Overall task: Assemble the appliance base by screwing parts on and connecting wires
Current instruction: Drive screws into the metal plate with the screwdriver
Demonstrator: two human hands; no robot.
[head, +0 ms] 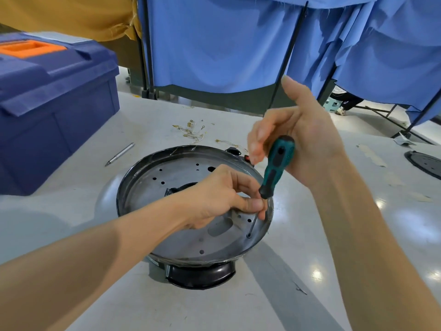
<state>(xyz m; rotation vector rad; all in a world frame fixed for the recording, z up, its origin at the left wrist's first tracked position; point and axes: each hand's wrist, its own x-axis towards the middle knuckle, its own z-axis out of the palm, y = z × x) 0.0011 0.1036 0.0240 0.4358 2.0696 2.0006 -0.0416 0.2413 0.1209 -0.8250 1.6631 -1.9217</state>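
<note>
Driving a screw at 4 o'clock on the appliance base (133, 173), mid-desk (274, 295).
Right hand (303, 139) fingers wrap the screwdriver (276, 166) handle; left hand (219, 194) fingers pinch its shaft above the screw hole (249, 235). Judgement: keep the shaft in line with the hole and press down while turning, or the tip may slip.

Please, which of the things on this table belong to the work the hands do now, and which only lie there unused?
In use: appliance base; screwdriver, gripped by the right hand, shaft steadied by the left hand; loose wires, waiting to be connected.
Lying about: blue toolbox; metal rod; black round part at the right edge.
</note>
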